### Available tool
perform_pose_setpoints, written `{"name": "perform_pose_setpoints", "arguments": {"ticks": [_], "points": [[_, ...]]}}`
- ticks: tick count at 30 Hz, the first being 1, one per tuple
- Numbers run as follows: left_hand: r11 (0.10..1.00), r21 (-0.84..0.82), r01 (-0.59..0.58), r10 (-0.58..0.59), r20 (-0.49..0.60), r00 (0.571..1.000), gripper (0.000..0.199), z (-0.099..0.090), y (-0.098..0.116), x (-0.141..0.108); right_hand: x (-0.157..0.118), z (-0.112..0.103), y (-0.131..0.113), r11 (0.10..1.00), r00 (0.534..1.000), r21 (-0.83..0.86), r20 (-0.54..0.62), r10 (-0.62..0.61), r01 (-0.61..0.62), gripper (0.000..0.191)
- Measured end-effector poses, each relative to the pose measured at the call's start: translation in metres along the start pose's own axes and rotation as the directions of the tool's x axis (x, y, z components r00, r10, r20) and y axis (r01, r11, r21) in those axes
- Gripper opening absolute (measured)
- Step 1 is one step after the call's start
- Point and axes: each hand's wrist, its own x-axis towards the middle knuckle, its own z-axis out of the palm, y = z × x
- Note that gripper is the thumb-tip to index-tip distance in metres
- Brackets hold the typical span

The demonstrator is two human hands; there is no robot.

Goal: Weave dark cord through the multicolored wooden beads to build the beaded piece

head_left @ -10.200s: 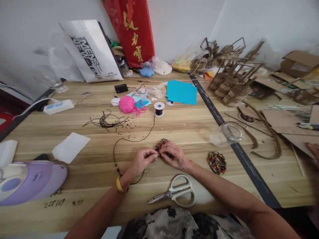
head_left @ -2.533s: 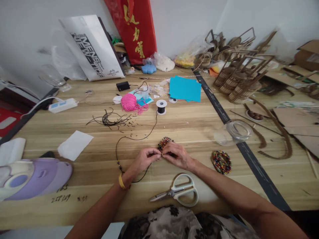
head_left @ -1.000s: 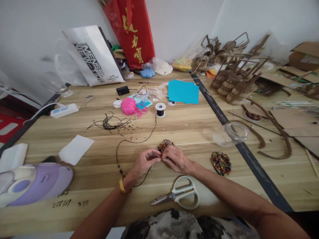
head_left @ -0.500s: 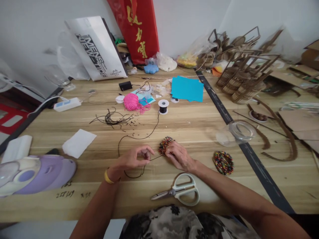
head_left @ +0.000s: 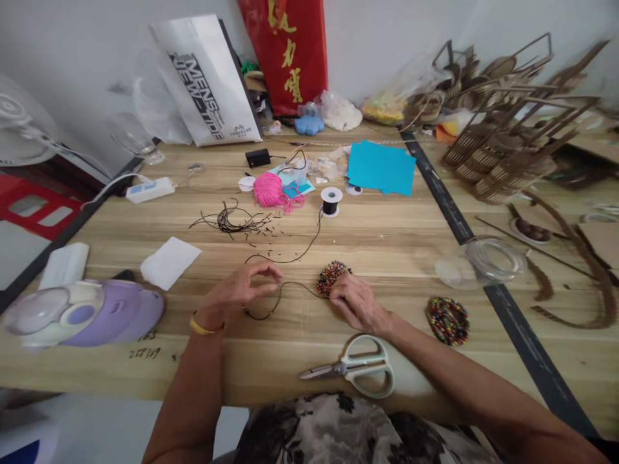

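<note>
A bundle of multicoloured beads [head_left: 331,278], apparently a beaded bracelet, is pinched at its right edge by my right hand [head_left: 360,303]. From it, a thin black cord [head_left: 300,283] runs left in a slack curve towards my left hand [head_left: 242,288]. That hand hovers over the table with thumb and fingers apart, and the cord passes just beyond its fingertips. The cord leads back to a white spool [head_left: 331,201] wound with black. Below my right hand lie scissors [head_left: 355,367] with pale handles. A second beaded bundle [head_left: 448,320] rests beside my right forearm.
Cut black cords [head_left: 229,219] and small clippings lie left of the spool, near pink yarn [head_left: 267,189] and blue sheets [head_left: 381,167]. A purple-and-white device [head_left: 113,309] is at the left. Clear tubing [head_left: 496,259] and woven baskets [head_left: 503,154] stand at the right.
My left hand has drawn away to the left from the beads, its fingers wider apart. The cord between the hands now sags in a curve. The whole view has shifted slightly.
</note>
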Motion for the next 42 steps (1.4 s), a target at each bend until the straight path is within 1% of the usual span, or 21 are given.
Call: {"name": "perform_pose_setpoints", "arguments": {"ticks": [2,3,6,8,11,13,16,19,24,27,32,34,37,39,42], "points": [[0.999,-0.043,-0.030,0.027,-0.086,0.996,0.016,0.007,0.004,0.004,0.000,0.000,-0.001,1.000,1.000,-0.009,0.001,-0.004,0.004,0.007],[0.994,-0.088,-0.062,0.053,-0.103,0.993,0.017,0.013,0.006,0.006,0.000,0.000,-0.002,1.000,1.000,-0.013,-0.002,-0.005,0.005,0.008],[0.962,-0.226,-0.151,0.136,-0.082,0.987,0.020,0.036,0.016,0.012,-0.001,0.000,-0.002,1.000,1.000,-0.021,0.002,-0.004,0.004,0.008],[0.948,-0.262,-0.178,0.172,-0.048,0.984,0.022,0.052,0.023,0.014,-0.001,0.001,-0.003,1.000,1.000,-0.026,0.000,-0.009,0.009,0.008],[0.947,-0.283,-0.153,0.168,0.030,0.985,0.029,0.070,0.031,0.016,-0.002,0.002,-0.003,0.999,0.999,-0.026,-0.011,-0.032,0.032,0.009],[0.950,-0.296,-0.101,0.122,0.053,0.991,0.029,0.077,0.033,0.017,-0.001,0.001,-0.004,0.999,0.999,-0.034,-0.013,-0.040,0.039,0.010],[0.941,-0.339,0.004,0.020,0.067,0.998,0.020,0.085,0.031,0.018,0.000,0.001,-0.006,0.998,0.999,-0.046,-0.016,-0.041,0.040,0.011],[0.924,-0.378,0.055,-0.036,0.058,0.998,0.013,0.092,0.027,0.020,0.002,0.001,-0.008,0.998,0.999,-0.058,-0.021,-0.039,0.037,0.011],[0.923,-0.384,0.030,-0.030,0.005,1.000,0.012,0.098,0.020,0.022,0.001,0.000,-0.007,0.997,0.999,-0.069,0.000,-0.038,0.038,0.011],[0.923,-0.384,0.028,-0.030,0.000,1.000,0.014,0.100,0.014,0.023,0.002,-0.007,-0.004,0.995,0.999,-0.086,-0.006,-0.041,0.040,0.014],[0.925,-0.380,0.021,-0.040,-0.044,0.998,0.015,0.100,0.003,0.027,0.006,-0.024,0.001,0.987,0.994,-0.146,-0.089,0.057,-0.070,0.019],[0.919,-0.394,0.029,-0.054,-0.054,0.997,0.016,0.100,0.000,0.029,0.008,-0.029,0.000,0.983,0.993,-0.145,-0.059,0.104,-0.111,0.015],[0.911,-0.411,0.047,-0.074,-0.050,0.996,0.016,0.099,-0.001,0.031,0.011,-0.032,-0.002,0.980,0.987,-0.136,0.049,0.156,-0.148,0.010],[0.914,-0.404,0.038,-0.065,-0.052,0.997,0.015,0.099,-0.001,0.031,0.011,-0.032,-0.003,0.978,0.979,-0.133,0.105,0.174,-0.160,0.009],[0.926,-0.376,0.027,-0.055,-0.065,0.996,0.013,0.099,0.000,0.031,0.008,-0.028,-0.004,0.975,0.969,-0.138,0.149,0.197,-0.176,0.009]]}}
